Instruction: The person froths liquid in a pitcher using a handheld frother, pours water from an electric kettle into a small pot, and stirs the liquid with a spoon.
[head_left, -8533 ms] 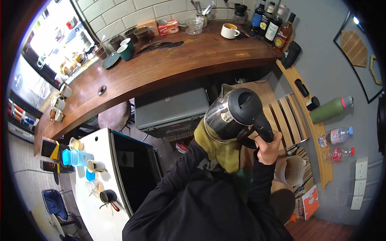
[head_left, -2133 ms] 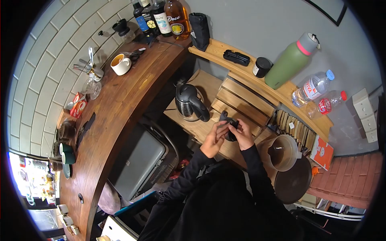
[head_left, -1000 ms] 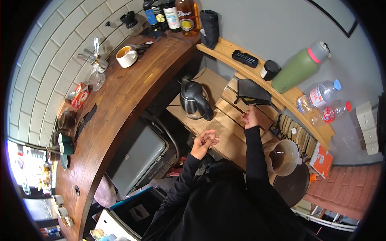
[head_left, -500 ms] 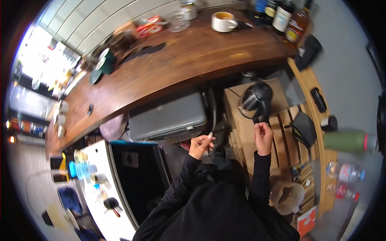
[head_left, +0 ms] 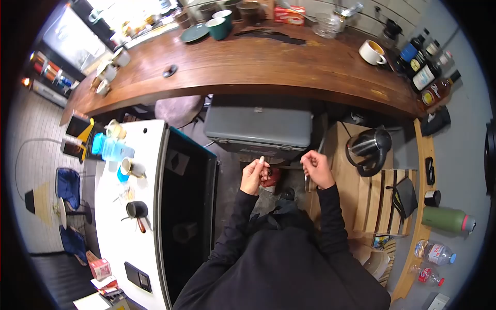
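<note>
Head view: both hands up in front of the torso, apart from each other, neither on the kettle. Left hand [head_left: 251, 176]: fingers partly curled, thumb up near the fingertips; small dark spot by the fingers, can't tell if it's held. Right hand [head_left: 319, 169]: loosely bent, thumb near index finger, nothing visible in it; whether something tiny is pinched, can't tell.

Kettle [head_left: 373, 147] upright on the wooden board [head_left: 340, 155], right of the right hand, not touching it, handle toward the person. So it's set down and out of hand. Dark pouch [head_left: 405, 198] on the slats [head_left: 373, 204], just beside the ledge [head_left: 424, 150], also untouched.

Grey cooler [head_left: 258, 121] just past the hands, lid down, partly under the wooden table [head_left: 248, 67]. Cup [head_left: 371, 53] with brown contents on that table, near the bottles [head_left: 424, 76]. White table [head_left: 116, 191] on the left holds a small pot [head_left: 137, 208], well apart from both hands.
</note>
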{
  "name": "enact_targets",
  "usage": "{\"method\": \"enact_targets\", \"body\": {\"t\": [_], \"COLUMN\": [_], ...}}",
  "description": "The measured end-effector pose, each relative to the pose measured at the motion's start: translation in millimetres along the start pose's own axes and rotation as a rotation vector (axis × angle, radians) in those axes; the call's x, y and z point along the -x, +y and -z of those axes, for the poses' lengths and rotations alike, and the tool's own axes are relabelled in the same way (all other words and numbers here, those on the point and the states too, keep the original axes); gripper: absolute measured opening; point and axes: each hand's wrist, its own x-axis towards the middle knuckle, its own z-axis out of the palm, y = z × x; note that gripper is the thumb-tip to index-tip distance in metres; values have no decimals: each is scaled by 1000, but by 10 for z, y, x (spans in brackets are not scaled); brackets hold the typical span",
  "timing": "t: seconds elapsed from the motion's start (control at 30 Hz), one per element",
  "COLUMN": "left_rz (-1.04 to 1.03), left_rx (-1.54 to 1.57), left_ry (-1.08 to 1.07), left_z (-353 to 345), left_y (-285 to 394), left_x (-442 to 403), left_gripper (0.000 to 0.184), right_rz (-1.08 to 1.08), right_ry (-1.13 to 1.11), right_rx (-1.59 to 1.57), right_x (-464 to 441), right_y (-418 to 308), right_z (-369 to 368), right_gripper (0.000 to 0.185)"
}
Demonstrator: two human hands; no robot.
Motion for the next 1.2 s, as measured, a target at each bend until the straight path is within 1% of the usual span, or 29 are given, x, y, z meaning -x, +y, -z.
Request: {"method": "enact_targets", "body": {"t": [0.1, 0.2, 0.3, 0.43, 0.5, 0.57, 0.6, 0.7, 0.8, 0.93, 1.07, 1.17, 1.2], "left_rz": [19, 18, 21, -13, -32, -119, -179, -275, -308, -333, -300, -294, -293], "left_rx": [23, -2, 14, 21, 7, -21, -30, -92, -77, -108, -146, -169, -146], "left_ry": [1, -3, 21, 151, 228, 348, 388, 505, 556, 540, 537, 526, 553], "left_z": [300, 763, 1318, 2007, 2297, 2545, 2679, 2960, 3057, 3118, 3112, 3082, 3057], "left_y": [170, 291, 418, 640, 751, 857, 863, 937, 999, 1073, 1214, 1348, 1369], "left_x": [328, 714, 1136, 1706, 2035, 2316, 2428, 2635, 2598, 2365, 2153, 2043, 2018], "left_gripper": [25, 24, 24, 24, 24, 24, 24, 24, 25, 26, 26, 25, 25], "right_rz": [-100, -142, -137, -140, -110, -111, -46, -19, 42, 114, 112, 118, 227], "right_ry": [-127, -250, -404, -568, -611, -677, -702, -723, -646, -524, -534, -524, -438], "right_rx": [36, 32, 74, 13, 28, 21, 74, 70, 97, 100, 26, 37, 114], "right_x": [92, 203, 278, 335, 363, 361, 345, 262, 32, -317, -646, -940, -1141], "right_y": [181, 347, 464, 459, 434, 336, 311, 132, -7, -208, -121, -142, -21], "right_z": [-624, -1322, -2041, -2975, -3344, -3650, -3776, -3984, -3999, -3927, -4025, -4154, -4182], "right_gripper": [16, 15, 15, 14, 14, 14, 15, 15, 15, 13, 11, 10, 9]}}
